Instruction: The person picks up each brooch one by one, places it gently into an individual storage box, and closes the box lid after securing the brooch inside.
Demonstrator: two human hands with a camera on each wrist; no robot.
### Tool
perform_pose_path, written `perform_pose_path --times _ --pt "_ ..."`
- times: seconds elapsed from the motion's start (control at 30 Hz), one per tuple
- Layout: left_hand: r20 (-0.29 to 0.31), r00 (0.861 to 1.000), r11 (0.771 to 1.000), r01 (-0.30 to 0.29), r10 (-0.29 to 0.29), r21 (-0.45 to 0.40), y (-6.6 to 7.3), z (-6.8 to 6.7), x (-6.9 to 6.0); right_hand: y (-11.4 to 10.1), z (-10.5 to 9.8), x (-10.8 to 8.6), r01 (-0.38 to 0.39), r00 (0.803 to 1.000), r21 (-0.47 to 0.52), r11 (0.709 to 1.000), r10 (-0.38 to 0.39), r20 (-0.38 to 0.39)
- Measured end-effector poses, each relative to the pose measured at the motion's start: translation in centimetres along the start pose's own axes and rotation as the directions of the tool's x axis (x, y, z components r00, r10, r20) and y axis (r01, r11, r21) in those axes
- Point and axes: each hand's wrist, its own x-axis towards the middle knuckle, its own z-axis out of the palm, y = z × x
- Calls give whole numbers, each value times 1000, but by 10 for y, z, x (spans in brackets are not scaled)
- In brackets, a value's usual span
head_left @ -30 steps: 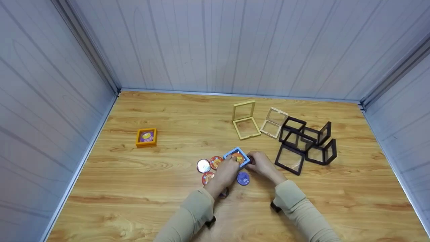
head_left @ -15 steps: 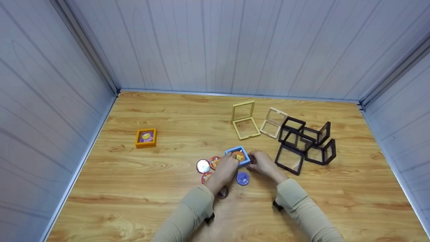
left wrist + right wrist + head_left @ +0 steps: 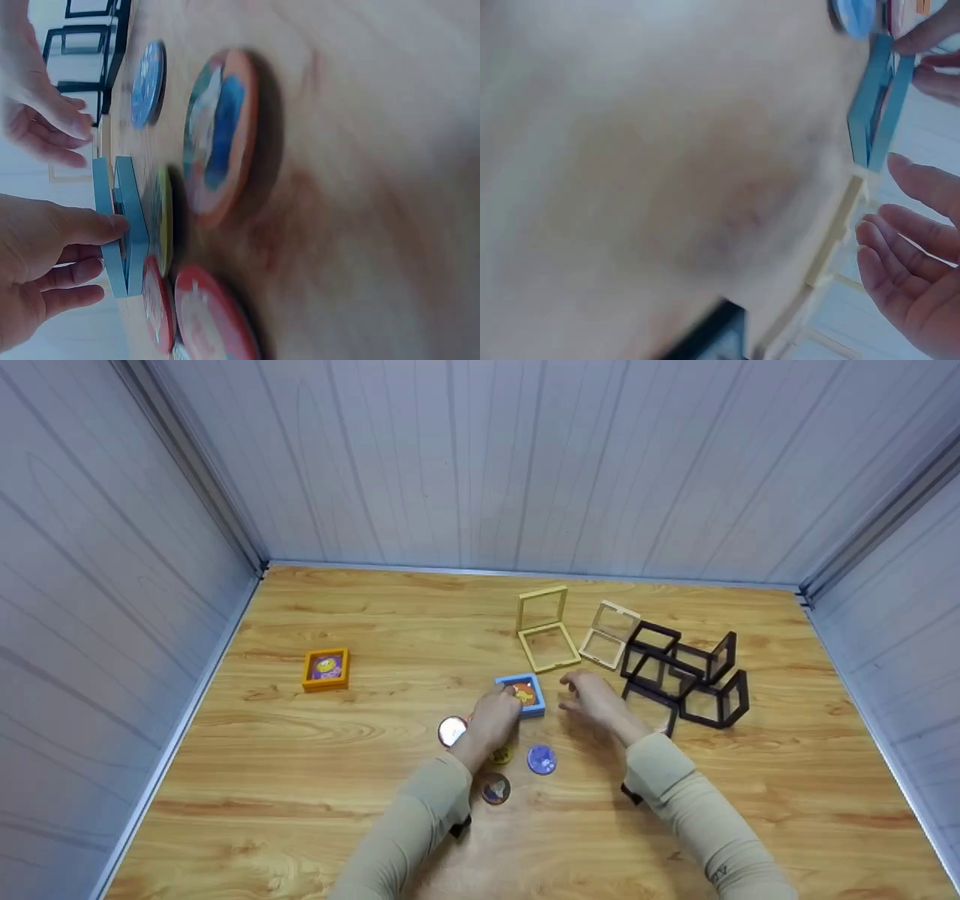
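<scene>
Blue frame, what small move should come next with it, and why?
I'd probably squeeze the blue frame shut with the left hand: the left wrist view shows a gap between its halves, and only that hand holds it.

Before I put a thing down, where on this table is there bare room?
Bare: between the orange frame and the shiny disc; the left foreground, outside the left sleeve; the right foreground, outside the right sleeve. Crowded: the middle, where the left hand holds the blue frame among round badges, and the right rear, with yellow frame, cream frame and black frames.
</scene>
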Motion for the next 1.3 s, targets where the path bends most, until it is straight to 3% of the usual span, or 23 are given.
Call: perform_pose_path --times 0.13,0.33,0.57,0.7,0.8,1.0,1.3 --pt "3 1000 999 26 -26 -28 -10 1 3 -2 -14 11 11 999 -56 998 -13 -37" --pt "38 997 997 63 -61 -50 -25 1 5 -13 -36 27 -90 995 -111 990 85 -45" --pt "63 991 992 118 -115 -54 -42 1 5 -12 -47 52 -79 990 -110 991 65 -123" --pt "84 983 982 169 -162 -88 -51 2 4 -12 -53 64 -80 990 -114 990 66 -121" --pt "72 980 977 193 -187 -90 -57 2 2 -11 -57 74 -84 991 -172 982 64 -118" --pt "65 978 975 204 -199 -82 -71 1 -4 -8 -63 87 -113 990 -272 956 86 -109" --pt "141 965 971 232 -222 -56 -92 -5 -15 0 -71 98 -154 988 -309 939 147 -44"
